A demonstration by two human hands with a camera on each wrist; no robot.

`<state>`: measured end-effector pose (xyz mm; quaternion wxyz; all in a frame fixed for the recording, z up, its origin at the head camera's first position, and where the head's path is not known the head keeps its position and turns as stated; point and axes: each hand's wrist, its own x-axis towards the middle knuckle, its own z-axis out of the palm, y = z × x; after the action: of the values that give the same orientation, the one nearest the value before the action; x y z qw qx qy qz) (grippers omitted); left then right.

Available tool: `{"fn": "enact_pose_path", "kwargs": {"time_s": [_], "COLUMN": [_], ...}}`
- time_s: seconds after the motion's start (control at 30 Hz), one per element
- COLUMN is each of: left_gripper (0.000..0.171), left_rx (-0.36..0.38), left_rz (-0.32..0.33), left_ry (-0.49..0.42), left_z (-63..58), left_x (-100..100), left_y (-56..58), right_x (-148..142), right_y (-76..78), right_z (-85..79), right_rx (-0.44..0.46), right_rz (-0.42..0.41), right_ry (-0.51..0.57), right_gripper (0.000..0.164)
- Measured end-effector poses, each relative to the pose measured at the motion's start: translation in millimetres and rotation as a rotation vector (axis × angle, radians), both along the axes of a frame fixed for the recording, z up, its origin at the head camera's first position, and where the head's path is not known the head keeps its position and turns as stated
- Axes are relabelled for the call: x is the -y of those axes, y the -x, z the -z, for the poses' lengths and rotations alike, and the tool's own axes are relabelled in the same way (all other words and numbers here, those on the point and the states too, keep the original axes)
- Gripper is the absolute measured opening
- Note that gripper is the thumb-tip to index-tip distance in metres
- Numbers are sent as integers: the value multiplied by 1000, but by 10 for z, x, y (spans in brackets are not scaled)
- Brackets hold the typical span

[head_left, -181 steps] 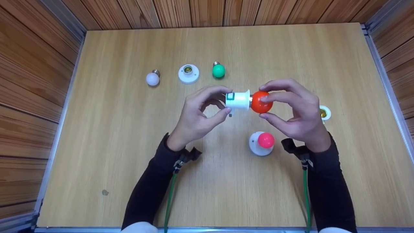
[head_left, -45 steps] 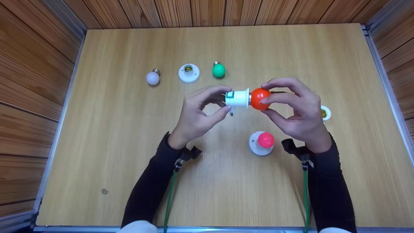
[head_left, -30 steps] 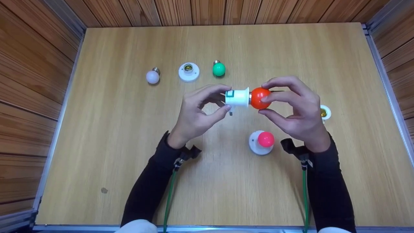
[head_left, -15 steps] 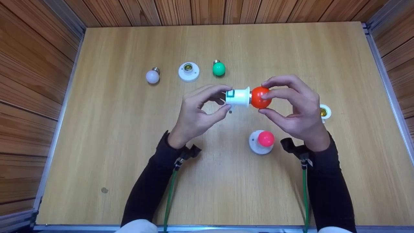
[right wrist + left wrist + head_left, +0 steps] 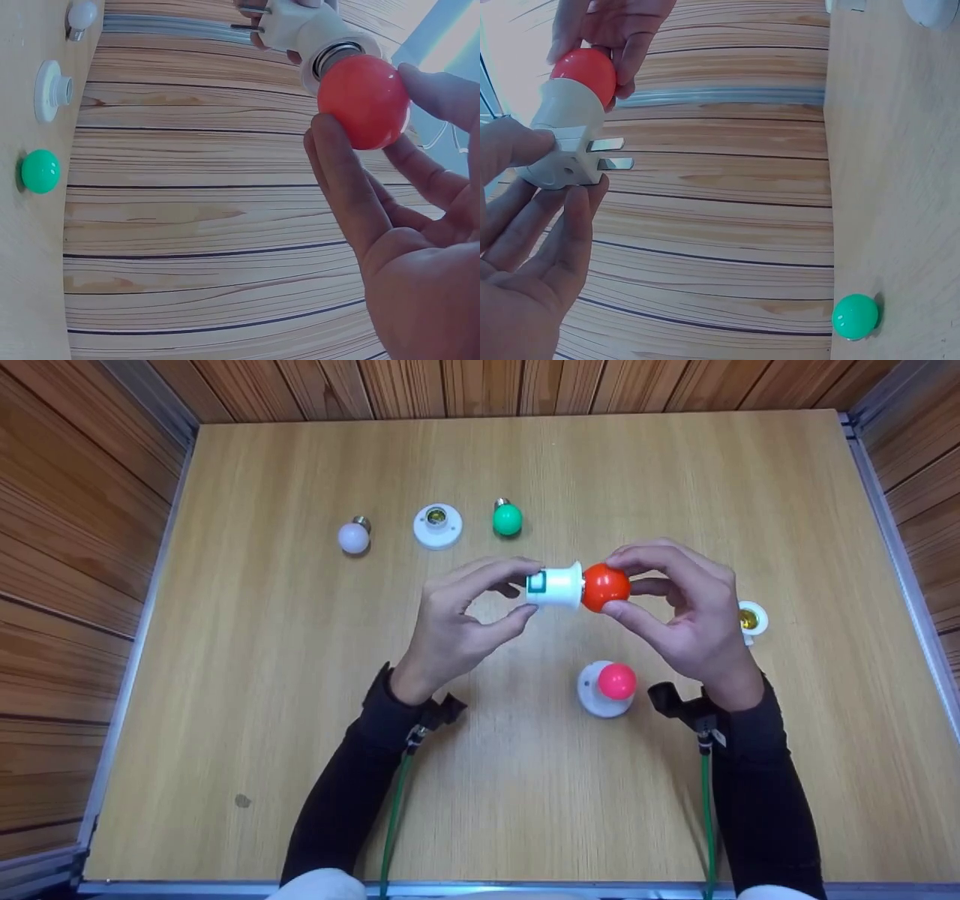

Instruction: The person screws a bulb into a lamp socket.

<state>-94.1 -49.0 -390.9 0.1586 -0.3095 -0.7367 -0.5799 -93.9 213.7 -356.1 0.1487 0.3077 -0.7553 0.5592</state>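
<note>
My left hand point(image 5: 465, 611) grips a white plug-in bulb socket point(image 5: 556, 587) between thumb and fingers, held sideways above the table. Two flat metal prongs point(image 5: 615, 154) stick out of its side in the left wrist view. Fingers and thumb of my right hand point(image 5: 686, 607) pinch a red light bulb point(image 5: 606, 587) by its globe. The bulb's metal screw base point(image 5: 339, 57) sits at the socket's mouth, partly inside it, with some thread showing in the right wrist view.
Below the hands, a pink bulb point(image 5: 617, 682) stands in a round white base point(image 5: 592, 701). Farther back lie a white bulb point(image 5: 353, 538), a round white lamp holder point(image 5: 438, 526) and a green bulb point(image 5: 508, 520). Another white socket point(image 5: 753, 618) is partly behind my right wrist.
My right hand's fingers have shifted their hold around the red bulb, and the bulb now sits slightly closer to the socket. The left hand keeps its grip nearly in place.
</note>
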Motion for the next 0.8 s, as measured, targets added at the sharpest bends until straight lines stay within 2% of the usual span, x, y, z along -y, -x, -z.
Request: {"fn": "enact_pose_path", "kwargs": {"time_s": [0.23,0.37,0.47,0.53,0.67,0.8], "left_gripper": [36,37,37,38,39,39], "left_rx": [2,29,46,55,80,90], "left_rz": [-1,14,26,34,58,77], "left_ry": [-17,-56,-80,-91,-111,-106], "left_z": [12,21,19,13,6,0], "left_x": [-11,-5,-4,-5,-1,3], "left_y": [3,0,-4,-6,-14,-20], "right_x": [8,-5,3,25,74,85], "right_y": [-11,0,19,33,43,40], "right_z": [-7,-7,5,17,29,33], "right_rx": [19,-9,-97,-181,-326,-371], "right_rz": [-10,-33,-27,-14,-5,-12], "right_ry": [12,-5,-20,-21,-18,-8], "right_gripper": [37,43,56,58,40,26]}}
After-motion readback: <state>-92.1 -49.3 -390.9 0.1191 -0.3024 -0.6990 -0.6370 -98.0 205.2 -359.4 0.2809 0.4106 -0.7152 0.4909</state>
